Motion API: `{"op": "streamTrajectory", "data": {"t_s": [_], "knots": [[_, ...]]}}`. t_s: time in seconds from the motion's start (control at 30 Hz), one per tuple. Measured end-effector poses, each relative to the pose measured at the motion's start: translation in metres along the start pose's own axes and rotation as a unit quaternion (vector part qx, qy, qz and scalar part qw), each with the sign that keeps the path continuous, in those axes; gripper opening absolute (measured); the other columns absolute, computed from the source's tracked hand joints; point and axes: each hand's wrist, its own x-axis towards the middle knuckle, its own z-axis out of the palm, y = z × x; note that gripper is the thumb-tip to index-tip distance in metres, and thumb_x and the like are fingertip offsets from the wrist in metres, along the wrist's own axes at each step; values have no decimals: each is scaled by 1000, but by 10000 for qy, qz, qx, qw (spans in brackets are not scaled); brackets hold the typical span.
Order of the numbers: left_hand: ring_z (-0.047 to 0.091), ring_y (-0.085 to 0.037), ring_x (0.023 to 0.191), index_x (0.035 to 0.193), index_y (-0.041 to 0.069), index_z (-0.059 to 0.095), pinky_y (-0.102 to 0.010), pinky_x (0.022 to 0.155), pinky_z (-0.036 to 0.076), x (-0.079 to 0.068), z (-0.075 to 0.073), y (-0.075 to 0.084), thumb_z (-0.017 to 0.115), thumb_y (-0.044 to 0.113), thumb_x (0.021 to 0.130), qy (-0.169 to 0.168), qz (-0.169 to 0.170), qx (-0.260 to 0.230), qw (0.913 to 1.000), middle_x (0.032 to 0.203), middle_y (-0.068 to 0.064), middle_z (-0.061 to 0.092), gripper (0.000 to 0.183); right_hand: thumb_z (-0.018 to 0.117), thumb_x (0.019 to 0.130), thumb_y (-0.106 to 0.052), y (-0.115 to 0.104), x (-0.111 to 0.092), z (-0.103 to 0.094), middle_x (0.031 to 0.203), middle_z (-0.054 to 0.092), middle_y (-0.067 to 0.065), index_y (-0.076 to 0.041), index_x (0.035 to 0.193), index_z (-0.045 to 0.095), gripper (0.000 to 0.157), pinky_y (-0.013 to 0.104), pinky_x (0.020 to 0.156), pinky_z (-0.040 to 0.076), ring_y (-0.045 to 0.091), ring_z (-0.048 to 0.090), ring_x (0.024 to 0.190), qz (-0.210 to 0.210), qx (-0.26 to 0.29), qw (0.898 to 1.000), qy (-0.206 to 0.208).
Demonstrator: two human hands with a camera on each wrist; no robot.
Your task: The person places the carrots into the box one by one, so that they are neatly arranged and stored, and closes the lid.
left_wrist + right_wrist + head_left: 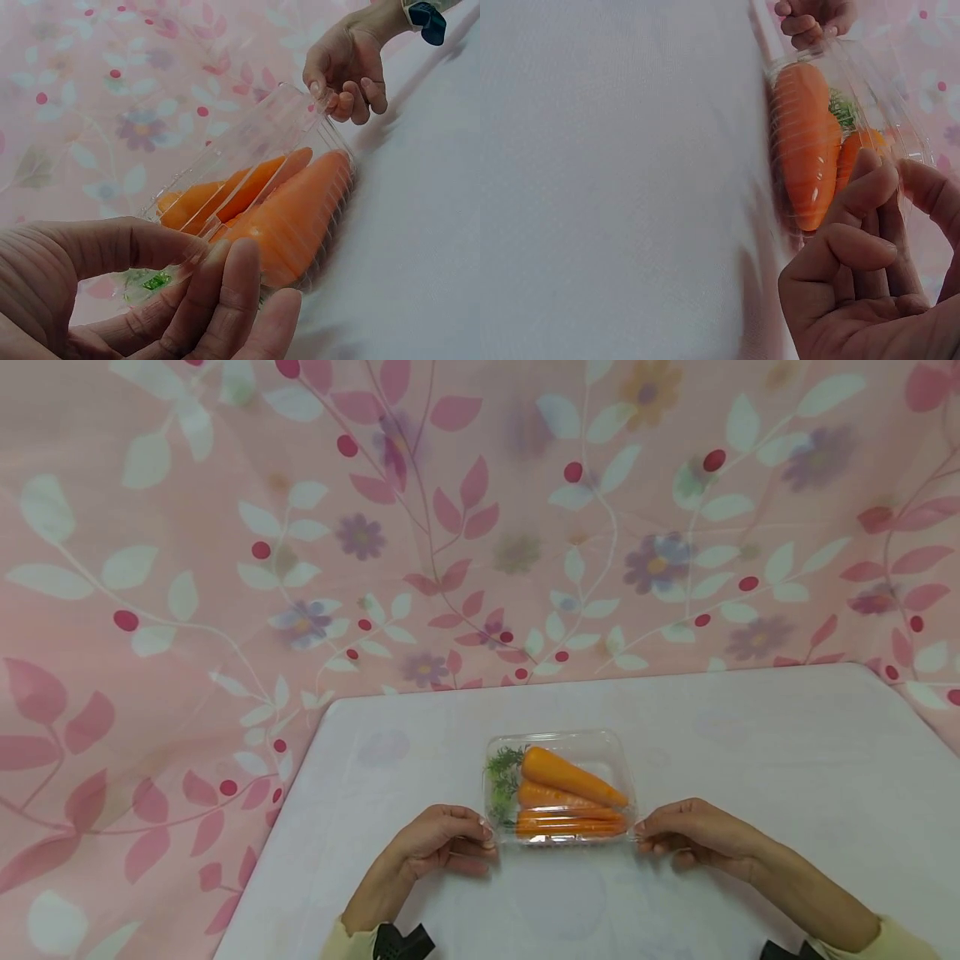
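A clear plastic container (553,740) with its lid over it sits on the white table in the head view. Inside lie several orange carrots (573,775), with feathery green leaves (501,777) at the left end. My left hand (450,843) pinches the container's front left corner between thumb and index finger. At the front right corner, my right hand (693,835) pinches the rim the same way, its other fingers curled below. The left wrist view shows a carrot (300,214) close behind the ribbed front wall.
A white cloth covers the table (765,752) around the container. Behind and to the left hangs a pink curtain (465,552) printed with leaves and flowers. A black strap (403,942) sits at the left wrist, over a pale yellow sleeve.
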Motion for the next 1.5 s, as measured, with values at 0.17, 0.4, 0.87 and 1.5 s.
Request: {"op": "streamTrajectory", "data": {"t_s": [0.17,0.4,0.87,1.5], "knots": [[73,-23,82,93,2,71,-45,78,57,-1,1,2,68,6,87,9,29,19,10000,83,-11,73,8,59,98,-14,2,0,-1,91,73,4,-1,98,75,21,17,57,41,3,56,71,-168,114,9998,-78],[73,-23,80,91,2,70,-45,77,57,-1,3,1,68,5,86,130,104,-3,9999,81,-10,72,7,62,96,-14,1,1,0,88,73,4,2,97,75,21,17,58,43,5,54,68,-174,20,9998,84],[73,-23,86,110,-8,69,-49,78,56,-3,-2,5,69,14,90,-260,-208,205,9992,89,-12,74,30,57,101,-26,-8,-7,1,94,73,6,4,105,71,33,20,53,42,8,62,74,231,-554,9982,-16],[73,-19,81,112,-17,64,-45,76,57,-5,3,7,66,10,91,-206,-54,427,9989,84,-9,73,34,59,99,-18,-5,-2,0,88,73,2,0,99,74,24,19,58,44,6,59,71,-40,-309,9995,89]]}}
